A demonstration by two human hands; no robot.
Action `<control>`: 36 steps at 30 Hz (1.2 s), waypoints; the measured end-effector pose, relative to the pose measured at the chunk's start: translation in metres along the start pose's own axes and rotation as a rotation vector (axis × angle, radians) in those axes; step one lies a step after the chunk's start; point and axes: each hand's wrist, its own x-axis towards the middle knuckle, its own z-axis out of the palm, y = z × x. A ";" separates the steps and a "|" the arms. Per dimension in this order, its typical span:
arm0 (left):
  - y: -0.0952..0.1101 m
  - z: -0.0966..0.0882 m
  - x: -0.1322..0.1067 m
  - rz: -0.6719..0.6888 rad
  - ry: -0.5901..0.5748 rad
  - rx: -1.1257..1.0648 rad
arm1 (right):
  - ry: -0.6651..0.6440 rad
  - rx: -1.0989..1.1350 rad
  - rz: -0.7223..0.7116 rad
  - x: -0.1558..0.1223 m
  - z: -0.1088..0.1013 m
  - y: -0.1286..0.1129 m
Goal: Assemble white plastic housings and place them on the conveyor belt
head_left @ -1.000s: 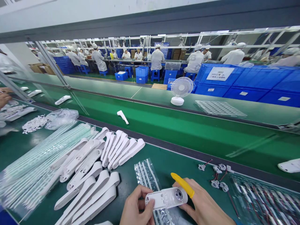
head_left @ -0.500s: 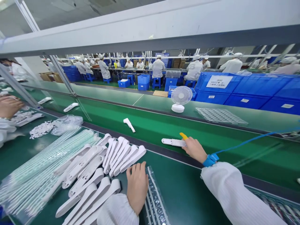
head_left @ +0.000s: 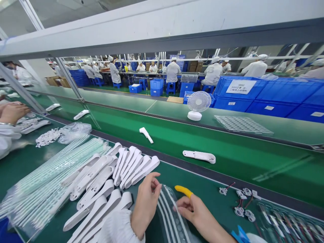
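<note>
In the lower middle of the head view lies a clear plastic sheet with white strips (head_left: 168, 216), its surface bowed. My left hand (head_left: 144, 206) is closed at its upper left edge, thumb and fingertips pinched together there. My right hand (head_left: 196, 212) pinches the right edge between thumb and fingers. Its index finger, in a yellow finger cot, sticks out above the sheet. Beyond the hands, a white plastic handle shell (head_left: 199, 156) rests alone on the green conveyor belt. Left of my left hand, several curved white handle shells (head_left: 111, 206) lie in rows.
Bundled pale-green strips in plastic (head_left: 58, 179) cover the bench's left side. Small wired parts (head_left: 240, 211) and a tray of parts (head_left: 286, 219) lie at right. A white fan (head_left: 198, 104) stands behind the belt. A co-worker's hand (head_left: 12, 113) is at far left.
My right hand has let go of the white handle shell on the belt and come back to the plastic sheet. My left hand has curled its fingers at the sheet's edge.
</note>
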 end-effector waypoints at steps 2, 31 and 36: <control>0.001 -0.004 0.000 -0.012 0.013 -0.068 | -0.023 0.133 0.051 -0.002 0.002 -0.001; 0.007 0.005 -0.036 -0.520 -0.138 -0.702 | 0.335 -0.525 -0.491 -0.020 0.001 -0.027; 0.006 0.006 -0.038 -0.500 -0.129 -0.733 | 0.373 -0.594 -0.559 -0.023 0.009 -0.020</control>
